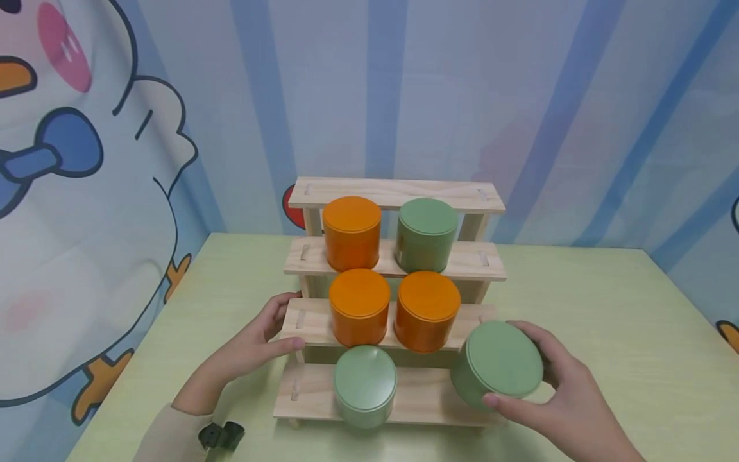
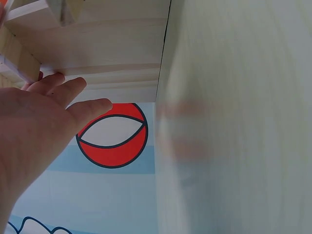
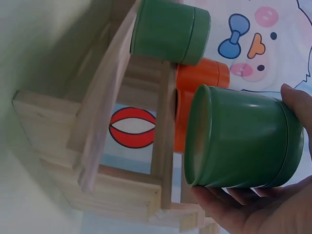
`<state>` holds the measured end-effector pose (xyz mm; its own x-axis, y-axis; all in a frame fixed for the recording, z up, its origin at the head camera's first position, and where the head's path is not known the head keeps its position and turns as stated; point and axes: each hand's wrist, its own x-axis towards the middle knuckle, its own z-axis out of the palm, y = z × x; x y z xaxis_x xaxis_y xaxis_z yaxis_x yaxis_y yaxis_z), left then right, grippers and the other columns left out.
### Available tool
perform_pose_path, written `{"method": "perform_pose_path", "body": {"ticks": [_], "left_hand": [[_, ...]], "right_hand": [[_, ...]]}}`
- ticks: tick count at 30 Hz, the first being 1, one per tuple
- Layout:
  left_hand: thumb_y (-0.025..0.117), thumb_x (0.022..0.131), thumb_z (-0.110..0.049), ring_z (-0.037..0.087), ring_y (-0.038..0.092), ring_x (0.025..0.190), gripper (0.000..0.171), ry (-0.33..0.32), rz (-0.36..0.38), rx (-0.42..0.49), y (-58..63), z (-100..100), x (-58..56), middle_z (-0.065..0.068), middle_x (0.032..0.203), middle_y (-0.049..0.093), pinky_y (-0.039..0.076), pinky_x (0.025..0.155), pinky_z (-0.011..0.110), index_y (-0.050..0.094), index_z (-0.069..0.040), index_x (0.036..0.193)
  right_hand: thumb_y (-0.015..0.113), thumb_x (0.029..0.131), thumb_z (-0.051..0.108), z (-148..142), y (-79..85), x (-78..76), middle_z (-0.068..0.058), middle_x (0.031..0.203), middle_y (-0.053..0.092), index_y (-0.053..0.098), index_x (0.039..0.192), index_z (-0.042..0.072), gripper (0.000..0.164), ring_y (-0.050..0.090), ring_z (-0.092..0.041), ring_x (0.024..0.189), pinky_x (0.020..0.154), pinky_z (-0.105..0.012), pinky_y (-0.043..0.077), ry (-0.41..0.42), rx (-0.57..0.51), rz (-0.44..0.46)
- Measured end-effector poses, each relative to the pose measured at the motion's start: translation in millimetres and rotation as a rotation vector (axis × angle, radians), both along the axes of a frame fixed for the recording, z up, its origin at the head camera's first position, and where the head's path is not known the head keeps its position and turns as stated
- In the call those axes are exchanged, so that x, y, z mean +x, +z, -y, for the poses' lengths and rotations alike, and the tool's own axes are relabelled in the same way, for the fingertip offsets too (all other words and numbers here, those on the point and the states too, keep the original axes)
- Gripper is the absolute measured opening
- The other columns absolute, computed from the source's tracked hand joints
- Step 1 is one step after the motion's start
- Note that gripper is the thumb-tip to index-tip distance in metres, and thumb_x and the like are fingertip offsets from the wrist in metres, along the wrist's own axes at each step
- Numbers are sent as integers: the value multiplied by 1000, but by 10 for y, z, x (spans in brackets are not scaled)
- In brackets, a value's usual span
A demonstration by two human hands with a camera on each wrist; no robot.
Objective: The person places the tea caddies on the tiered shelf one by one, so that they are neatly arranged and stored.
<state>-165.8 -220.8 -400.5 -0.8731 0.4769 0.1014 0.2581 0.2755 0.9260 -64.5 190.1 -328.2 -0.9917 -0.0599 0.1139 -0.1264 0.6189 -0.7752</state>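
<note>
My right hand (image 1: 568, 391) holds a green lidded canister (image 1: 502, 359), thumb on one side and fingers on the other. In the head view the canister overlaps the right end of the bottom step; the right wrist view shows its base (image 3: 197, 136) tilted away from the boards. At the left side of the stepped wooden rack (image 1: 427, 391), my left hand (image 1: 254, 343) grips a board end, thumb in front and fingertips (image 2: 58, 80) partly hidden behind an upright. Another green canister (image 1: 365, 388) stands on the bottom step, near the middle.
Two orange canisters, left (image 1: 359, 308) and right (image 1: 428, 312), stand on the second step. Above them, an orange canister (image 1: 352, 234) and a green one (image 1: 427, 235) share the third step. Behind the pale table (image 1: 589, 308) hangs a striped cartoon cloth (image 1: 450, 96).
</note>
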Motion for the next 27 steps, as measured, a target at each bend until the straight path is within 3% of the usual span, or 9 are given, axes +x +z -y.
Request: {"method": "perform_pose_path", "body": {"ticks": [9,27], "left_hand": [[65,93,-19,43,36,133,69,-11,-12,-1,28,-3,12,20,143,43,18,108,69,22,-4,145],[65,93,-19,43,35,134,69,-12,-9,-6,28,-7,11,20,145,40,18,107,70,21,-4,145]], "right_hand": [[87,69,35,179,-121,-29,-1,131,55,42,139,22,84,58,-21,106,83,-37,51,47,-39,84],[89,66,30,419,-317,-90,-2,128,57,47,133,16,81,57,-21,106,85,-40,50,154,-142,118]]}}
